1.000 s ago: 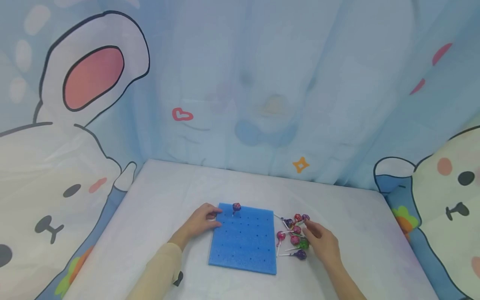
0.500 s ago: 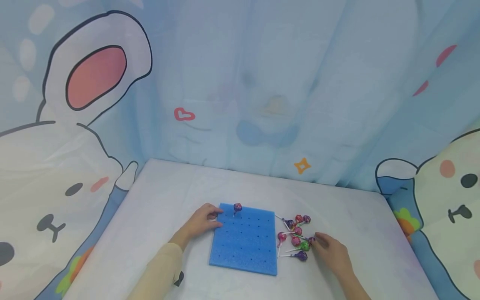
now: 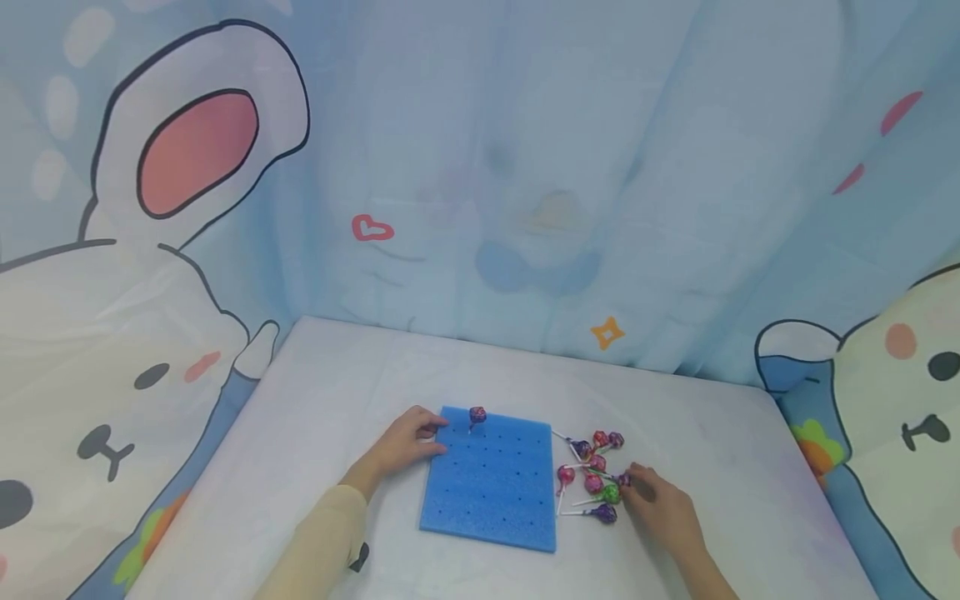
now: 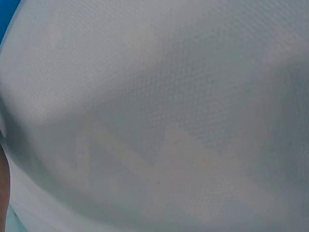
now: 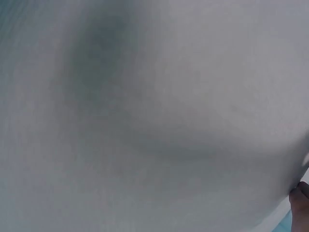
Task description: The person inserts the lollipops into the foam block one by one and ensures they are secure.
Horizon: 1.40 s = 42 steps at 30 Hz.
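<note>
A blue foam board [image 3: 487, 483] dotted with small holes lies on the white table. One lollipop [image 3: 477, 414] with a red and purple wrapper stands upright in it near the far left corner. My left hand [image 3: 405, 440] rests at the board's left edge, thumb and fingers spread along it. To the right of the board, my right hand [image 3: 663, 504] pinches the head of a purple-wrapped lollipop [image 3: 623, 479] at the outer side of a loose pile. Neither wrist view shows these candies; the right wrist view catches only fingertips [image 5: 300, 188] at its edge.
Several lollipops lie beside the board, among them a green one [image 3: 611, 493], a pink one [image 3: 566, 474] and a dark purple one [image 3: 604, 513], their white sticks crossing. A printed curtain [image 3: 540, 167] with cartoon animals hangs behind the table [image 3: 360, 358].
My right hand has moved from the far end of the pile toward me and to the right, onto a purple lollipop. The left hand keeps its place at the board's edge.
</note>
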Motion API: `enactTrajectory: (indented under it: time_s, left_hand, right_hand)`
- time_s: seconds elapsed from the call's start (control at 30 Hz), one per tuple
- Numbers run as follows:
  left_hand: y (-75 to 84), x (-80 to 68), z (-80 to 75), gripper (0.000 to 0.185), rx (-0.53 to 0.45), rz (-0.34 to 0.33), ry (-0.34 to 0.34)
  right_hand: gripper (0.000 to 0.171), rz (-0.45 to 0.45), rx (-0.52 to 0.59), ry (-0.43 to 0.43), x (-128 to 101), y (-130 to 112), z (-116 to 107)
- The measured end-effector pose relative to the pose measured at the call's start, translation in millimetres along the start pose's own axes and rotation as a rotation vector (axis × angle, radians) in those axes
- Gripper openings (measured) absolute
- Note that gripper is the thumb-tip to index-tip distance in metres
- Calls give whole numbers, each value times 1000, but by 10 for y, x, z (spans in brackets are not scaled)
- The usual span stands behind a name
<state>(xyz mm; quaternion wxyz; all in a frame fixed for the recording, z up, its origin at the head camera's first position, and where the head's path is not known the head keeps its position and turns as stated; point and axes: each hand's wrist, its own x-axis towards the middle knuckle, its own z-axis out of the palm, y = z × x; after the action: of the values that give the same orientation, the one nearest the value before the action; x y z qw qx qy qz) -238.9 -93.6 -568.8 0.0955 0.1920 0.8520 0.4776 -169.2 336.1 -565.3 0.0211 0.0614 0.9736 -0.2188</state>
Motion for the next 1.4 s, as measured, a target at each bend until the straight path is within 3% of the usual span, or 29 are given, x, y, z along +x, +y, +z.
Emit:
enactTrajectory:
  time_s: [0.17,0.4,0.63,1.1,1.4]
  left_hand:
    - [31,-12,-1,41,7,-10,-3]
    - [58,-22,-15,41,22,-10,2]
    - [36,-8,-11,41,4,-16,3]
    - [39,-12,-19,42,23,-28,1]
    - [38,-12,-21,41,21,-28,-1]
  right_hand:
    - [51,73,109,9,6,0,-30]
    - [49,170,388,21,31,-95,-118]
    - [53,163,592,7,56,-205,-189]
    - [47,117,668,38,101,-448,-233]
    - [46,83,632,11,159,-785,-212]
